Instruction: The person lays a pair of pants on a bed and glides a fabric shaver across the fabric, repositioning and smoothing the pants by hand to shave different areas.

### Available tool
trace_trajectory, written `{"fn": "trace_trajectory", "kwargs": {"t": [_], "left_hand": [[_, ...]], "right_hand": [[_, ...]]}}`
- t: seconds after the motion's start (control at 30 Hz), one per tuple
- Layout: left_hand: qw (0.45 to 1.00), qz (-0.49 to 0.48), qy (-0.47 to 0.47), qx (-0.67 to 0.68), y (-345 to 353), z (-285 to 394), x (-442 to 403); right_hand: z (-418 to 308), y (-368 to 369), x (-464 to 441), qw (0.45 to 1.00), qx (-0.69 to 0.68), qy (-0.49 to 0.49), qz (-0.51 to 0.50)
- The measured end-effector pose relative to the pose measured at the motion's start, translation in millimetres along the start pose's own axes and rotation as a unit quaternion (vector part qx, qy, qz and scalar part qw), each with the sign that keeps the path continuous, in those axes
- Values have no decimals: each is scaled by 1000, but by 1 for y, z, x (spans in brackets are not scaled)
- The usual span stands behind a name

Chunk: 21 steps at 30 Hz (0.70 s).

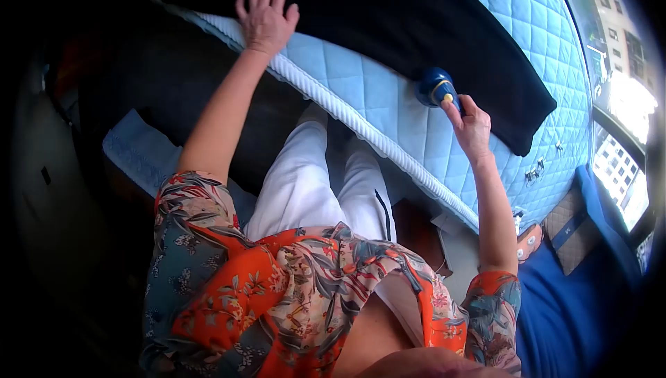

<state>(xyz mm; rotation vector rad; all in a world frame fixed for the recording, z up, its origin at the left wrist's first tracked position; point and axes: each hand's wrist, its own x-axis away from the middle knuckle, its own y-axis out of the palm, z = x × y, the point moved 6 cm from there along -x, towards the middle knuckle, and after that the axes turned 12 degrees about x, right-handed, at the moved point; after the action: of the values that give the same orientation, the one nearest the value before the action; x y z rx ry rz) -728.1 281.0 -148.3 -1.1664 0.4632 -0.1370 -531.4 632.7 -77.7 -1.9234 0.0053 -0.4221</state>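
A long black garment (388, 24) lies spread along the light blue quilted bed cover (333, 72). My left hand (267, 24) is open, fingers spread, over the garment's near edge at the upper left; whether the palm presses down is hard to see. In my right hand (473, 128) is a dark blue fabric shaver (436, 86) with a yellow ring and a yellow button. My thumb rests by that button. The shaver's round head is at the garment's lower edge, and its underside is hidden.
Small dark objects (534, 170) lie on the cover toward the right. Beyond the bed are a window (617, 100), blue fabric (569, 308) and a brown quilted cushion (572, 232). A light blue cloth (142, 149) is at the lower left, beside my legs.
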Motion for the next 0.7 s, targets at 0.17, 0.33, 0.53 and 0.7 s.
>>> {"fn": "trace_trajectory", "kwargs": {"t": [0.17,0.33,0.53,0.7], "left_hand": [[993,90,-44,-58,-60,-113,-19],[983,126,-133,7,-78,-141,-38],[977,174,-122,27,-81,-143,-34],[976,158,-145,39,-78,-145,-32]], "right_hand": [[-153,31,-85,990,38,-134,-33],[-270,50,-133,972,68,-213,-67],[-190,29,-101,980,87,-142,-113],[-212,28,-104,982,85,-151,-75]]}}
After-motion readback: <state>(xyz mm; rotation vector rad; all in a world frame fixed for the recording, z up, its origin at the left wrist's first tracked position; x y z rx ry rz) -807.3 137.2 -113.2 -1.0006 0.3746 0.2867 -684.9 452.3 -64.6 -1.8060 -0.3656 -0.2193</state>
